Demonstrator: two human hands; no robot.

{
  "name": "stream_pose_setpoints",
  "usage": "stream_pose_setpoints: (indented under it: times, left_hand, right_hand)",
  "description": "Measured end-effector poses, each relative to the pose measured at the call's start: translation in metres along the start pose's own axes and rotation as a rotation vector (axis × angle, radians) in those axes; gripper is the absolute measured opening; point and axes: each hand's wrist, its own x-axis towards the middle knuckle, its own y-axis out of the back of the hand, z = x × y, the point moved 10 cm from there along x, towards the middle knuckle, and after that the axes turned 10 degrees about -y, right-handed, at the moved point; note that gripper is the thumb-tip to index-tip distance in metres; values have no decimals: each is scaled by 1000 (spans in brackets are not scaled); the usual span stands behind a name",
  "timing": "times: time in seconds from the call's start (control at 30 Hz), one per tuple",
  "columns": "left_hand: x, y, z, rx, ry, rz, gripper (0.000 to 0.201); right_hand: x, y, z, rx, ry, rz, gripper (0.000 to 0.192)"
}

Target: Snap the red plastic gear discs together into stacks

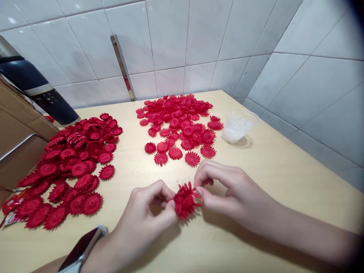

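A red artificial flower (185,201) with layered, narrow petals is held up between my two hands, just above the table. My left hand (150,214) pinches its left edge between thumb and fingers. On the other side, my right hand (224,189) has thumb and forefinger closed on a petal at the flower's right edge. Beyond my hands lies a loose heap of flat red petal discs (176,129) with toothed rims. Another pile of red petal discs (78,167), more stacked, spreads to the left.
A clear cup (237,127) with whitish contents stands right of the far heap. At left are a cardboard box (22,113), a dark bottle (36,89) and a shiny red wrapper (14,204). Tiled walls border the pale table (273,170); a metal strip (122,66) leans there.
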Motion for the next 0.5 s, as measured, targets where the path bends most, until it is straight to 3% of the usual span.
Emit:
stream_pose_setpoints:
  times: [0.13, 0.33, 0.5]
  left_hand:
    - [1, 3, -4, -79, 43, 44, 15]
    - [2, 5, -5, -95, 40, 71, 15]
    - [2, 6, -8, -83, 54, 77, 14]
  right_hand:
    - [9, 10, 9, -19, -56, 50, 13]
    - [13, 8, 16, -64, -133, 57, 12]
    - [13, 10, 13, -108, -113, 116, 10]
